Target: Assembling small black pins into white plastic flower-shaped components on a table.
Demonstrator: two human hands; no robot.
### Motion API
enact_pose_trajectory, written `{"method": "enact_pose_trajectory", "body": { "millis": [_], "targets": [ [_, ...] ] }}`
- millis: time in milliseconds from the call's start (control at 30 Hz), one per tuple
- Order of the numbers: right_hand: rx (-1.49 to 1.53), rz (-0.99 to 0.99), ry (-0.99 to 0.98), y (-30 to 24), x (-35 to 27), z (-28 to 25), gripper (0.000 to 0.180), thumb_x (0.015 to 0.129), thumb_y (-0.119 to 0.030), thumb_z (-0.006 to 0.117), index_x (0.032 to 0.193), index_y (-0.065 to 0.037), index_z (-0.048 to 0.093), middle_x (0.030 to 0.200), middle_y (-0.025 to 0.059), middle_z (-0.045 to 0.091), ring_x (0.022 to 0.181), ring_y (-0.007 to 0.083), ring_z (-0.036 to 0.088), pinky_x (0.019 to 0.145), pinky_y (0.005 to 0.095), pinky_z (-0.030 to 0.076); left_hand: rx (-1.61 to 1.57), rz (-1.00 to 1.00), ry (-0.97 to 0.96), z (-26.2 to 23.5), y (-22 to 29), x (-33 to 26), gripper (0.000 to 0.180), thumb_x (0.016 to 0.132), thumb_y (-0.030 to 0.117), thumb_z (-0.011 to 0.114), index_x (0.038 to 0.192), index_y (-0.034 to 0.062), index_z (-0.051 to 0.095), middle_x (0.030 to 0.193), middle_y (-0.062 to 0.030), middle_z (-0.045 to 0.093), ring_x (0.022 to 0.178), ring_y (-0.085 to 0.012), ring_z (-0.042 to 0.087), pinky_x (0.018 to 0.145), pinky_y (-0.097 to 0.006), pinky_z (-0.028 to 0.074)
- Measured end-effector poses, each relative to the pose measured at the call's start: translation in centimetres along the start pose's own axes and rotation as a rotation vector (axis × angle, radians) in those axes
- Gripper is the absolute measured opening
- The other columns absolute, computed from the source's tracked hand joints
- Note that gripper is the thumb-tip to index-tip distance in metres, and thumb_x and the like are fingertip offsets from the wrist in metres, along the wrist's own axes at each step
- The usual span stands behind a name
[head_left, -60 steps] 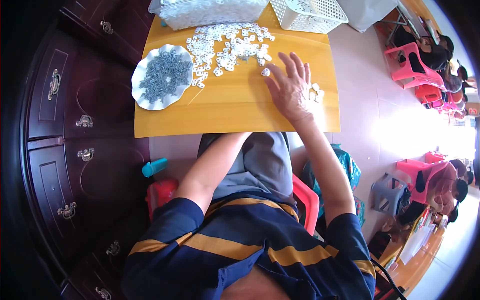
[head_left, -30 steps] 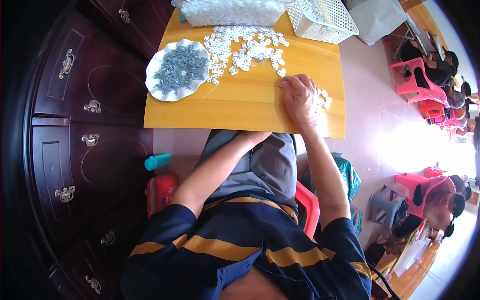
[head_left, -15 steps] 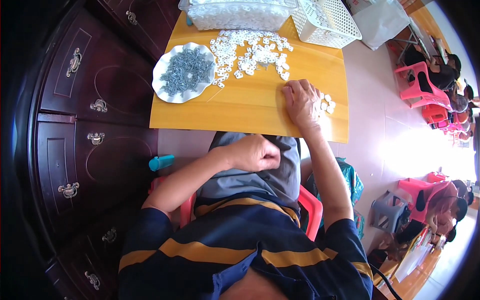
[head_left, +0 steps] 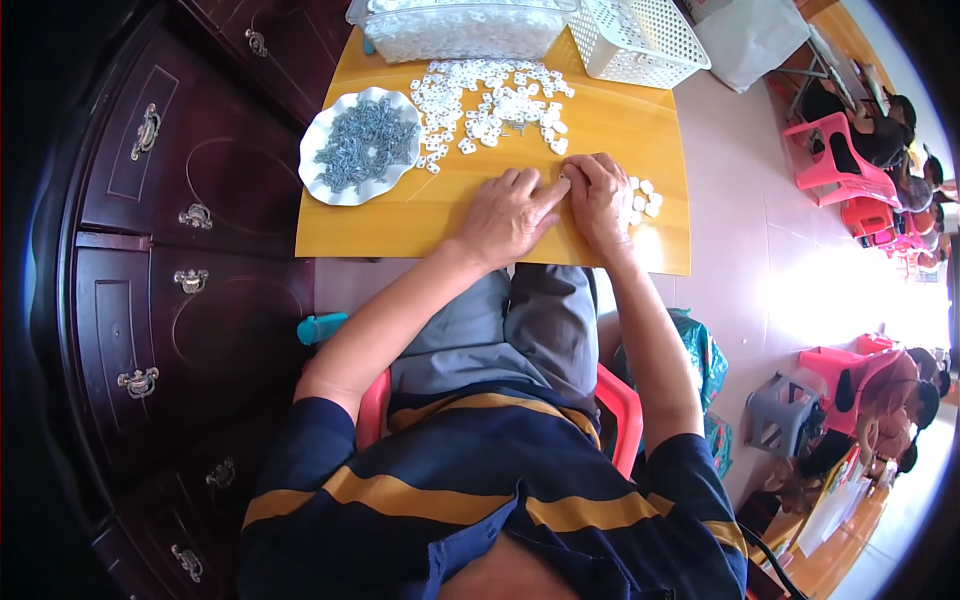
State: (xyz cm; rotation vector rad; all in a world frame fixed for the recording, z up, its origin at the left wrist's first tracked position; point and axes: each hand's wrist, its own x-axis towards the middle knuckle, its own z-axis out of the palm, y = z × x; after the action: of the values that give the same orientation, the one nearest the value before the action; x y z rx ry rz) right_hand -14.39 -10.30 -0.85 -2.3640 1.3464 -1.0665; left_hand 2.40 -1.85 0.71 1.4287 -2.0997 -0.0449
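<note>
Both my hands, left and right, sit knuckles-up on the table, fingertips pinched together on a tiny white part, grip hidden; light, stiff, slippery, so pinch its edges; spares just right.

Bare yellow tabletop lies open at the lower left of the table, below the white plate of grey screws. Scattered white pieces crowd the upper middle. A clear tub and white basket block the far edge.
</note>
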Motion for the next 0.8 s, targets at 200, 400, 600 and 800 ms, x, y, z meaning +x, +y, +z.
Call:
{"method": "enact_pose_trajectory", "body": {
  "millis": [200, 400, 600, 800],
  "targets": [
    [0.005, -0.043, 0.031, 0.0, 0.0, 0.0, 0.008, 0.089, -0.011, 0.069, 0.092, -0.005, 0.073, 0.086, 0.0118, 0.068, 0.083, 0.0326, 0.066, 0.078, 0.0426, 0.051, 0.029, -0.011, -0.026, 0.8, -0.3, 0.7, 0.041, 0.09, 0.036, 0.068, 0.126, 0.0154, 0.067, 0.101, -0.0078, 0.056, 0.1, -0.0279, 0.056, 0.08, -0.044, 0.046],
    [0.011, 0.01, 0.006, 0.0, 0.0, 0.1, 0.007, 0.089, -0.017, 0.07, 0.09, -0.011, 0.074, 0.089, 0.008, 0.069, 0.089, 0.0304, 0.067, 0.083, 0.0423, 0.049, 0.055, -0.006, -0.064, 0.6, -0.1, 0.8, 0.038, 0.091, 0.036, 0.067, 0.122, 0.0135, 0.067, 0.102, -0.0087, 0.057, 0.101, -0.0283, 0.056, 0.08, -0.044, 0.046],
    [0.01, -0.003, 0.025, 0.1, 0.2, -0.2, 0.007, 0.089, -0.014, 0.069, 0.093, -0.01, 0.073, 0.088, 0.0081, 0.069, 0.087, 0.0308, 0.066, 0.082, 0.0431, 0.048, 0.0, 0.015, -0.071, -0.6, 0.0, -0.8, 0.036, 0.09, 0.032, 0.068, 0.12, 0.0128, 0.067, 0.099, -0.0092, 0.058, 0.097, -0.0294, 0.057, 0.079, -0.043, 0.046],
    [0.072, -0.031, 0.221, -1.0, -0.4, -1.4, 0.009, 0.09, -0.007, 0.067, 0.097, -0.008, 0.071, 0.086, 0.01, 0.067, 0.085, 0.0328, 0.065, 0.079, 0.043, 0.048, -0.024, -0.032, 0.041, -1.1, -1.1, -0.9, 0.042, 0.089, 0.024, 0.069, 0.129, 0.0093, 0.063, 0.1, -0.0101, 0.058, 0.098, -0.0295, 0.06, 0.084, -0.044, 0.05]
  ]
}}
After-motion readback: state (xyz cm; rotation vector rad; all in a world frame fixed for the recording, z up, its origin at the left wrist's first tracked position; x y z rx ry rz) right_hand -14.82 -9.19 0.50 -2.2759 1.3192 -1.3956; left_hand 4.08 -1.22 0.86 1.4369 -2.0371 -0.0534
